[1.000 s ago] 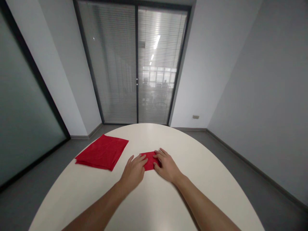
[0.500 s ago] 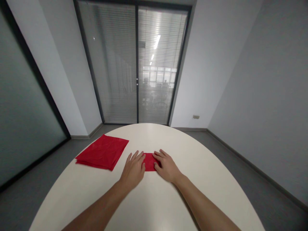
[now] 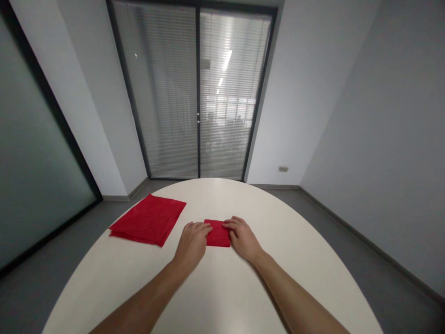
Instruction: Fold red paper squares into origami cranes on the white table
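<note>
A small folded red cloth [image 3: 218, 234] lies on the white table between my two hands. My left hand [image 3: 192, 241] has its fingers bent over the cloth's left edge, and its thumb is mostly hidden behind the fingers. At the opposite edge, my right hand [image 3: 243, 239] pinches the upper right part of the cloth, fingertips on top and thumb close to the side. Farther left lies a larger stack of flat red cloth [image 3: 149, 220], touched by neither hand. Its layers show along the near edge.
The round white table [image 3: 215, 297] carries both red pieces. The large stack reaches the table's left rim. Beyond the table stand a glass partition with blinds [image 3: 170, 102] and a pale wall with a socket [image 3: 283, 169].
Both hands have drawn outward to the edges of the small cloth, and their spread fingers have curled in. More of the cloth shows, slightly turned. The large stack stays put.
</note>
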Motion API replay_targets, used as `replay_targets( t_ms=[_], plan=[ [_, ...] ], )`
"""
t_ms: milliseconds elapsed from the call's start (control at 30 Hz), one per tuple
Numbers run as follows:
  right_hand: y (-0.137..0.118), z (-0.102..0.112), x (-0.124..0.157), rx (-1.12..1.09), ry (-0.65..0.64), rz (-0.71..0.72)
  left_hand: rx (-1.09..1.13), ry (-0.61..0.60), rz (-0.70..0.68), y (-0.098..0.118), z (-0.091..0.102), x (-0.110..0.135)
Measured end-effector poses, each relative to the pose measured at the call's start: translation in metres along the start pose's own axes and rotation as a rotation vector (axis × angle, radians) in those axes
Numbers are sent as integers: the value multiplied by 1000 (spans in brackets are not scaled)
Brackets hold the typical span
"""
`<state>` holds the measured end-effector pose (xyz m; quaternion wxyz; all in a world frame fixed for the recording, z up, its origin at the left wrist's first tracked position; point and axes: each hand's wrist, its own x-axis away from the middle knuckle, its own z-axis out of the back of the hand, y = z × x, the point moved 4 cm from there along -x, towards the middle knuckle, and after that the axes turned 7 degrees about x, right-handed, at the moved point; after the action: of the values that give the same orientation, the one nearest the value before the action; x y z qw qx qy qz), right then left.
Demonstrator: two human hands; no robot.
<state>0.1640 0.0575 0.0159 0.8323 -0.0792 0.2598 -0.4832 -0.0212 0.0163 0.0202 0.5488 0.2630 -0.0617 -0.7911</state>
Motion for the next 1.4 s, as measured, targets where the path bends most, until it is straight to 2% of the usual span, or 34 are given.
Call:
replay_targets(
  t_ms=[133, 567, 867, 1100, 1400],
  plan=[
    [-2, 0, 0, -5, 0, 22, 9, -29, 20, -4, 0, -1],
    [-17, 9, 3, -31, -39, 69, -52, 30, 36, -5, 1, 1],
    [-15, 9, 3, -97, -57, 169, -38, 40, 41, -7, 3, 0],
    [-20, 12, 2, -121, -35, 155, -45, 61, 34, -5, 4, -1],
    [-21, 14, 2, -89, 12, 126, 47, 124, -16, 9, 15, 0]
  ],
)
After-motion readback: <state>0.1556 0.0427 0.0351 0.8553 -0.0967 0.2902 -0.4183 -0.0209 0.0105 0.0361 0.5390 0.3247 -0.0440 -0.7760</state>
